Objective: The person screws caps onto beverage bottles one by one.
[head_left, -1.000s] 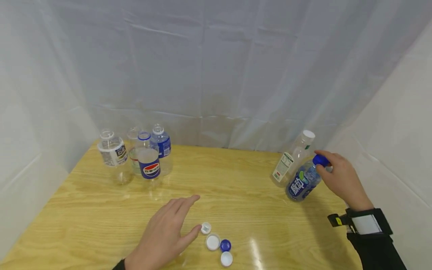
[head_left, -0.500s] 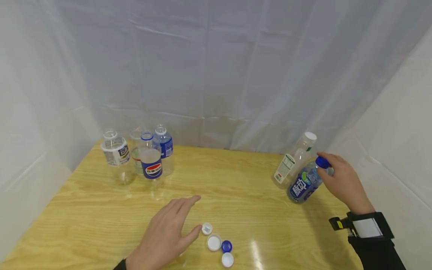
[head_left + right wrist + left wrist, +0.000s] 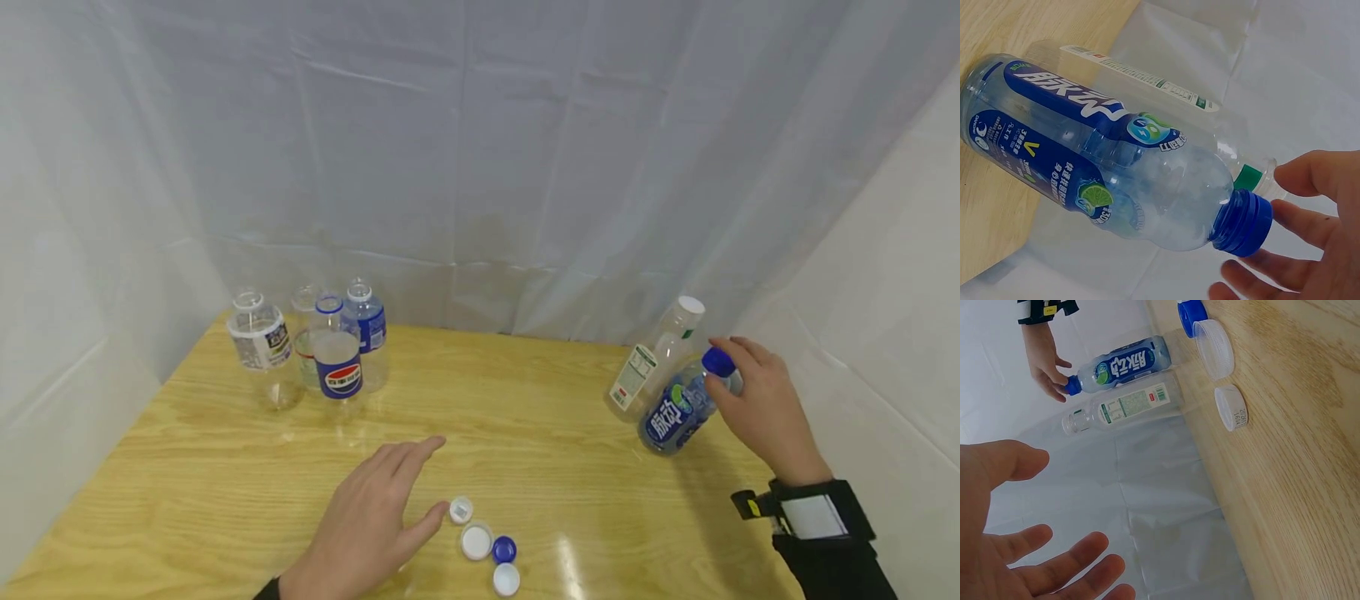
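My right hand [image 3: 761, 408] is at the blue cap [image 3: 1244, 222] of a clear bottle with a blue label [image 3: 671, 417], standing on the table at the right. In the right wrist view the thumb is apart from the cap, and a finger lies close against its edge; contact is hard to tell. Behind that bottle stands a taller clear bottle [image 3: 637, 371] with a white cap. My left hand [image 3: 367, 517] hovers near the table's front with its fingers spread and holds nothing. By its thumb lie loose caps: white [image 3: 461, 510], larger white [image 3: 476, 542], blue [image 3: 504, 549] and white [image 3: 506, 579].
At the table's back left stand several uncapped bottles, among them a Pepsi-labelled bottle [image 3: 341, 375], a white-labelled bottle [image 3: 262, 346] and a blue-labelled bottle [image 3: 369, 333]. A pale curtain [image 3: 480, 167] hangs behind the wooden table [image 3: 495, 400].
The head view has shifted slightly, so everything appears a little further right and lower. Both hands and the bottles otherwise stay nearly where they were.
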`<state>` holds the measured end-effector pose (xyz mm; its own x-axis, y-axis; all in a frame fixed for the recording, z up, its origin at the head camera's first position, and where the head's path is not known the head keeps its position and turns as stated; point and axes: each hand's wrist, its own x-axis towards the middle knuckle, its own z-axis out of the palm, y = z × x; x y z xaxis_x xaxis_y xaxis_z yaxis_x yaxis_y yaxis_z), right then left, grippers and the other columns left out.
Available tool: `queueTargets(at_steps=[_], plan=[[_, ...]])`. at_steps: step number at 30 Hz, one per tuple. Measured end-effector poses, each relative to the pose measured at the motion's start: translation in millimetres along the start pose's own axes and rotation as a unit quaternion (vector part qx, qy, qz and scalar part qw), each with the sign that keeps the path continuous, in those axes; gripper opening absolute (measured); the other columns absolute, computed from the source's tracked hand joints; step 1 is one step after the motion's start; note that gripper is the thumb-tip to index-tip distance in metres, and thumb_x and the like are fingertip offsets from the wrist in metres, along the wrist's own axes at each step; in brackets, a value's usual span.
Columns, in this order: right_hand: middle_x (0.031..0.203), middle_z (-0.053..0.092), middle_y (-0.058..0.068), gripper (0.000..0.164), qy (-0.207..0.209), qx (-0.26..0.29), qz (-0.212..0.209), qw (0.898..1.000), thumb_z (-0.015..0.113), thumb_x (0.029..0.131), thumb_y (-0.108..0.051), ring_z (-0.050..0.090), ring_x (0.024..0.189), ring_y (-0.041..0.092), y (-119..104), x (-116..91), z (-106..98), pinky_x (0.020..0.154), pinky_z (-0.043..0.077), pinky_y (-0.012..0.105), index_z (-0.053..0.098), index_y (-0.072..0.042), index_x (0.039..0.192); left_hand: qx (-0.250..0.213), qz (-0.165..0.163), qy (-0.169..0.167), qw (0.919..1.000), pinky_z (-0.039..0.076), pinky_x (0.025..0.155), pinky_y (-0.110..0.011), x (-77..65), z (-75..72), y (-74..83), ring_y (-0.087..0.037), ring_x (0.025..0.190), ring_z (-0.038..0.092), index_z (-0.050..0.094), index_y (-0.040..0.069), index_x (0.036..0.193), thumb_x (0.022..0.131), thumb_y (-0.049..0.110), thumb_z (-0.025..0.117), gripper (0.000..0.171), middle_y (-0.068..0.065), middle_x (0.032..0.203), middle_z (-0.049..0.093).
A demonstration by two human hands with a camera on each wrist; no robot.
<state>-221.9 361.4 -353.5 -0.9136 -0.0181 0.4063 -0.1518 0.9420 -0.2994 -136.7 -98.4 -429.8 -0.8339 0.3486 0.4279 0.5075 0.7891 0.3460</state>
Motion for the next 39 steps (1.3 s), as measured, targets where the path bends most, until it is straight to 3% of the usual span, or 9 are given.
queueTargets(at_steps=[6, 11, 17, 21, 24, 28, 33, 39], plan=[[0.134, 0.056, 0.032, 0.038, 0.100, -0.002, -0.071, 0.992, 0.065, 0.090, -0.006, 0.048, 0.122, 0.053, -19, -5, 1, 0.086, 0.047, 0.072, 0.063, 0.004, 0.127, -0.001, -0.002, -0.003, 1.0000, 0.057, 0.086, -0.033, -0.7, 0.4, 0.2, -0.012, 0.109, 0.065, 0.054, 0.020, 0.143, 0.084, 0.042, 0.078, 0.067, 0.005, 0.121, 0.068], [0.126, 0.062, 0.027, 0.035, 0.124, 0.013, -0.120, 0.985, 0.066, 0.087, -0.001, 0.053, 0.117, 0.048, -34, -8, 2, 0.085, 0.048, 0.066, 0.067, 0.003, 0.122, -0.004, -0.004, -0.006, 1.0000, 0.056, 0.087, -0.033, -0.8, 0.0, 0.4, -0.012, 0.110, 0.064, 0.054, 0.021, 0.143, 0.084, 0.042, 0.079, 0.067, 0.005, 0.122, 0.068], [0.128, 0.062, 0.025, 0.035, 0.116, 0.026, -0.154, 0.981, 0.067, 0.086, 0.001, 0.055, 0.117, 0.045, -51, -14, 4, 0.083, 0.051, 0.059, 0.068, 0.003, 0.121, -0.011, -0.001, -0.009, 0.9999, 0.056, 0.089, -0.033, -0.2, -1.4, 0.8, -0.012, 0.110, 0.064, 0.054, 0.021, 0.142, 0.084, 0.041, 0.079, 0.067, 0.005, 0.121, 0.068], [0.129, 0.063, 0.022, 0.036, 0.107, 0.034, -0.171, 0.979, 0.068, 0.086, -0.001, 0.057, 0.115, 0.041, -62, -17, 5, 0.067, 0.049, 0.039, 0.069, 0.000, 0.121, -0.013, -0.001, -0.012, 0.9999, 0.056, 0.091, -0.034, 0.1, -2.4, 0.4, -0.013, 0.112, 0.064, 0.054, 0.020, 0.142, 0.084, 0.041, 0.079, 0.066, 0.004, 0.123, 0.068], [0.130, 0.064, 0.018, 0.037, 0.097, 0.030, -0.176, 0.979, 0.068, 0.086, -0.003, 0.059, 0.116, 0.037, -72, -21, 6, 0.060, 0.043, 0.033, 0.069, -0.003, 0.123, -0.013, 0.000, -0.014, 0.9998, 0.056, 0.092, -0.034, -0.1, -3.0, -0.1, -0.012, 0.112, 0.064, 0.054, 0.021, 0.142, 0.085, 0.042, 0.078, 0.065, 0.004, 0.124, 0.067], [0.130, 0.064, 0.016, 0.039, 0.082, 0.032, -0.179, 0.980, 0.069, 0.086, -0.003, 0.059, 0.118, 0.034, -86, -27, 8, 0.072, 0.054, 0.043, 0.068, -0.005, 0.125, -0.011, 0.004, -0.011, 0.9999, 0.056, 0.091, -0.034, -0.5, -3.5, 0.0, -0.012, 0.112, 0.064, 0.054, 0.021, 0.141, 0.085, 0.042, 0.078, 0.064, 0.004, 0.123, 0.067], [0.130, 0.065, 0.014, 0.043, 0.062, 0.044, -0.192, 0.978, 0.072, 0.085, -0.005, 0.061, 0.117, 0.033, -98, -33, 13, 0.073, 0.057, 0.043, 0.066, -0.006, 0.127, -0.011, 0.004, -0.006, 0.9999, 0.056, 0.090, -0.034, -1.1, -4.1, 0.3, -0.012, 0.112, 0.064, 0.055, 0.020, 0.140, 0.084, 0.041, 0.079, 0.065, 0.004, 0.122, 0.067], [0.134, 0.063, 0.008, 0.045, 0.030, 0.055, -0.202, 0.977, 0.073, 0.087, -0.007, 0.059, 0.124, 0.028, -113, -40, 18, 0.091, 0.054, 0.049, 0.064, -0.008, 0.131, -0.015, 0.002, -0.005, 0.9999, 0.056, 0.090, -0.034, -2.7, -4.7, -0.7, -0.011, 0.111, 0.063, 0.056, 0.020, 0.140, 0.084, 0.041, 0.079, 0.064, 0.006, 0.121, 0.068]])
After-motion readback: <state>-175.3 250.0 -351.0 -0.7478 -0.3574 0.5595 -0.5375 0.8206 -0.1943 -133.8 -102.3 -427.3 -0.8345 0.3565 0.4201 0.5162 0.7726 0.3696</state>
